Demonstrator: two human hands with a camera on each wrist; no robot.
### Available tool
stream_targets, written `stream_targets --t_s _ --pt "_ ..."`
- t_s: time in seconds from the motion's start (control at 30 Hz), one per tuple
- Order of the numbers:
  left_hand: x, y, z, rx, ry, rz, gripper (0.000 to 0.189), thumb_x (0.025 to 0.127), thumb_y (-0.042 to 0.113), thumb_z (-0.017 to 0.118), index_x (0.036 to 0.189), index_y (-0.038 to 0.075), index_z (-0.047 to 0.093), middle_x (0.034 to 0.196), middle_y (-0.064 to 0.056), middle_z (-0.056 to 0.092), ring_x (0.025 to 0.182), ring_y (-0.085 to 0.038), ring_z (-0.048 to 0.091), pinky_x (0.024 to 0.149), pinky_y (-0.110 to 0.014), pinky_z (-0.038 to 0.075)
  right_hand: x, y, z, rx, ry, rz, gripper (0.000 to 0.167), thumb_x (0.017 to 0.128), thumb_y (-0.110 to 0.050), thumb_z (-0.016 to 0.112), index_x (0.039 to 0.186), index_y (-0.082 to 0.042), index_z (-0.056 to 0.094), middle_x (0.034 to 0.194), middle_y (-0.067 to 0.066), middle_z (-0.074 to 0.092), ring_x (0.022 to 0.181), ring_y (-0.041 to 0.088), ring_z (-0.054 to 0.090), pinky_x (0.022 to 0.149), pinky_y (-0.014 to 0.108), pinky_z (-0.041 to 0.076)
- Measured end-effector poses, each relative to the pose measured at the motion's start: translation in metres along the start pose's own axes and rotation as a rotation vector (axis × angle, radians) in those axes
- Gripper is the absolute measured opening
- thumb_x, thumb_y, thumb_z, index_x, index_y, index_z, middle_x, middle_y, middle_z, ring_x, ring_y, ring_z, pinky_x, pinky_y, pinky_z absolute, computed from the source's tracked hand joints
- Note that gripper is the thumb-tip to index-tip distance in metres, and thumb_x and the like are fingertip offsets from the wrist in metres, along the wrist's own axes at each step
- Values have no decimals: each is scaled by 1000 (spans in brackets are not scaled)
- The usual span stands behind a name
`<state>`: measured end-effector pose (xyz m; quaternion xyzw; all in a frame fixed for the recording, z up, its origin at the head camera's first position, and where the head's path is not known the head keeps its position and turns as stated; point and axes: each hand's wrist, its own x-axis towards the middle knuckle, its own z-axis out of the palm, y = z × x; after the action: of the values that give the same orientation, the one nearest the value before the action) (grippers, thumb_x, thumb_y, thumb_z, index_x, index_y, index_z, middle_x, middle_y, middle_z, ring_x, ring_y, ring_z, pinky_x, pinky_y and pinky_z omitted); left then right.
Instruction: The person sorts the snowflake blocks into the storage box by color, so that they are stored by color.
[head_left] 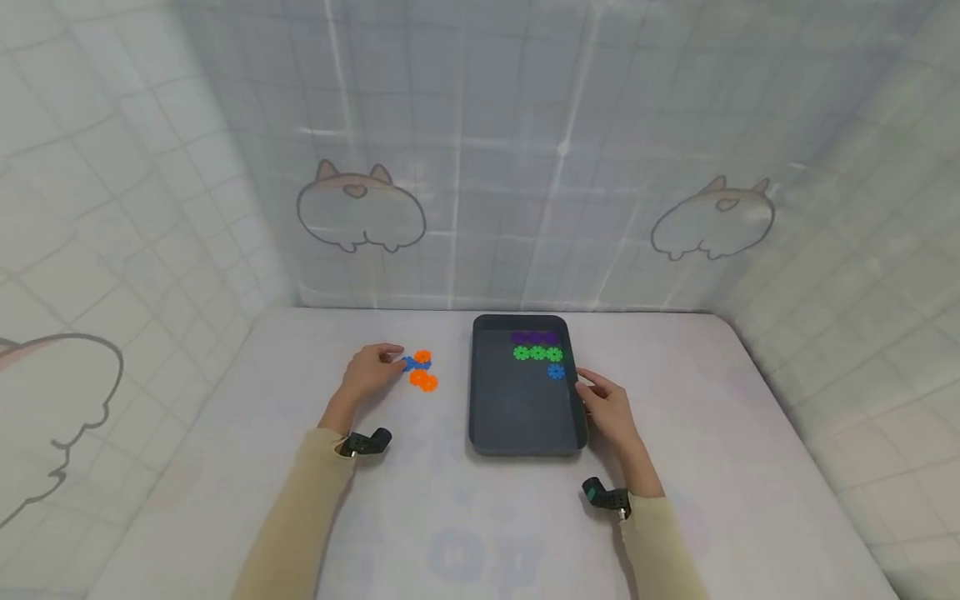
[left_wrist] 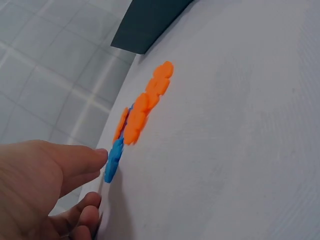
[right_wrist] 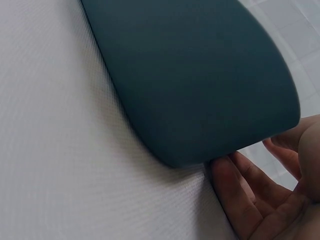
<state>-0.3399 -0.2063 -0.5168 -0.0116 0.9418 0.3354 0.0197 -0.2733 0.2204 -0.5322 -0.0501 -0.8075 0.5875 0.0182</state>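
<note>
Left hand (head_left: 371,369): hovering at the loose cluster on the table (head_left: 420,500), showing a gap between thumb and index finger from above; meeting a blue disc (left_wrist: 113,162) with the thumb tip (touching or just beside, hard to say), so not revealing whether pinching it.
Right hand (head_left: 609,410): resting fingertips against the right wall of the tray (head_left: 517,421), showing thumb and fingers apart; not visibly curling round the rim.
Loose cluster: lying left of the tray, well apart from it; mixing blue with orange discs (head_left: 428,383), overlapping in places.
Tray contents: lying toward the far right, forming a row of purple discs (head_left: 536,337), then a row of green discs (head_left: 538,353), then a lone blue disc (head_left: 555,372) just nearer.
Overlap risk: possibly dragging or flipping an orange disc when lifting the blue, because of resting partly on one another.
Thin-edge risk: possibly skidding away under the thumb, from pressing without a finger opposing.
Row risk: possibly sliding out of line, through pushing or tilting at the tray wall.
</note>
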Motion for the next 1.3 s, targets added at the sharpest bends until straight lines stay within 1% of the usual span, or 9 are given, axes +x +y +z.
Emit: stream_targets --t_s 0.23,0.47,0.6,0.77,0.87,0.97,1.1,1.2,1.3 --pt "6 12 3 6 56 48 35 93 34 64 120 12 68 118 -17 62 102 -33 57 84 -47 48 9 -11 -12 -36 28 -66 39 99 -28 58 136 -14 58 110 20 65 89 27 65 71 29 54" --pt "-5 2 12 -55 113 -50 34 89 38 69 108 10 72 104 -10 67 91 -28 59 76 -40 48 -3 -9 -11 -33 -4 6 39 99 -26 59 137 -15 58 110 19 64 88 26 64 71 29 55" --pt "-13 -3 17 -198 147 -72 33 90 35 69 107 6 72 99 -10 68 88 -24 61 76 -33 51 -7 -4 -9 -22 2 -4 39 98 -25 60 135 -14 59 108 20 65 86 27 65 70 30 55" --pt "-21 1 17 -478 136 -72 33 90 25 72 110 -2 68 100 -16 67 82 -24 64 71 -26 56 -9 1 -6 -15 9 -16 37 98 -24 61 134 -14 61 106 18 66 82 25 65 67 29 54" --pt "-24 8 19 -595 90 -80 38 89 24 73 114 -3 66 102 -17 67 78 -21 65 69 -23 56 -11 4 -3 -14 6 -6 37 98 -24 60 134 -14 60 106 18 66 82 23 64 67 28 53" --pt "-26 19 25 -658 50 -70 39 89 22 73 117 -4 65 103 -18 67 79 -20 67 70 -23 56 -14 6 0 -6 7 9 36 98 -23 60 134 -14 60 106 17 66 82 24 64 67 29 53" --pt "-26 38 36 -723 20 -32 36 88 17 73 116 -5 66 101 -18 68 82 -26 69 72 -25 57 -16 5 2 5 12 22 36 98 -23 59 134 -15 60 108 17 66 84 25 65 69 30 54" --pt "-21 54 41 -764 -2 -27 34 87 14 75 115 -5 66 99 -17 68 80 -23 70 72 -25 57 -12 3 2 -6 22 19 36 99 -25 59 134 -16 60 108 17 66 84 25 65 69 30 54" --pt "-9 70 41 -788 -9 -18 32 86 12 75 112 -4 68 97 -16 68 75 -16 68 71 -25 57 -1 -1 1 -10 23 -8 37 99 -27 59 135 -17 60 110 17 66 86 26 65 68 30 55"
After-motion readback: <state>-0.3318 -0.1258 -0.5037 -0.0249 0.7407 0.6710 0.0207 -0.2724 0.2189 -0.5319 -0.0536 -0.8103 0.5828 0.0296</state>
